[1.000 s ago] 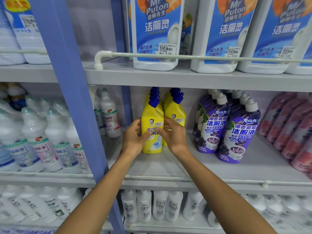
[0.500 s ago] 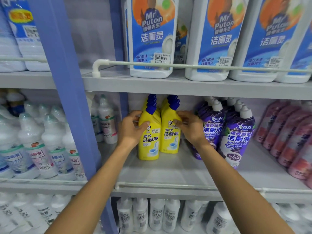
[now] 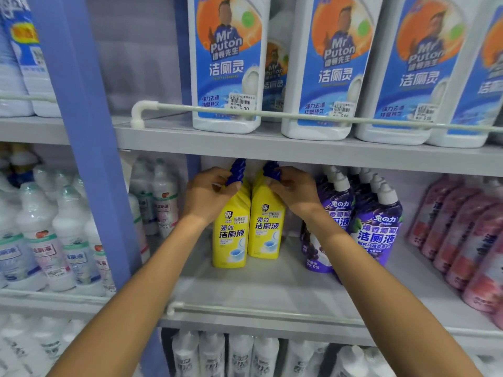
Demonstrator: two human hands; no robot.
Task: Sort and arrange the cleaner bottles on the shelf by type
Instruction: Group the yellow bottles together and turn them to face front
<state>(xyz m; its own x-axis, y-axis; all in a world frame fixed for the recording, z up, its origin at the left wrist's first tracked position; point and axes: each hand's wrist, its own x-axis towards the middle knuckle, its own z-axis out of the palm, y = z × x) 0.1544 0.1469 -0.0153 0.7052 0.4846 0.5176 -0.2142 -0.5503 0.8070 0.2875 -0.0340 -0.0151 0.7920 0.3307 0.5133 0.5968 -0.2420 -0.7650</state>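
Just right of the blue post (image 3: 89, 159), the left hand (image 3: 206, 197) curls round the blue neck of the left yellow bottle (image 3: 231, 235), and the right hand (image 3: 295, 191) curls round the neck of the right yellow bottle (image 3: 266, 229). Both stand upright, side by side. Held so high, they may tip and knock the row behind. Farther right of the post, the purple bottles (image 3: 381, 229) stand just beside the right forearm, which could push them over.

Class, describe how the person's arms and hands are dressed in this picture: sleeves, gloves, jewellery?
Both forearms are bare, with no sleeve in view. The left hand and right hand wear no gloves; no watch, bracelet or ring shows.
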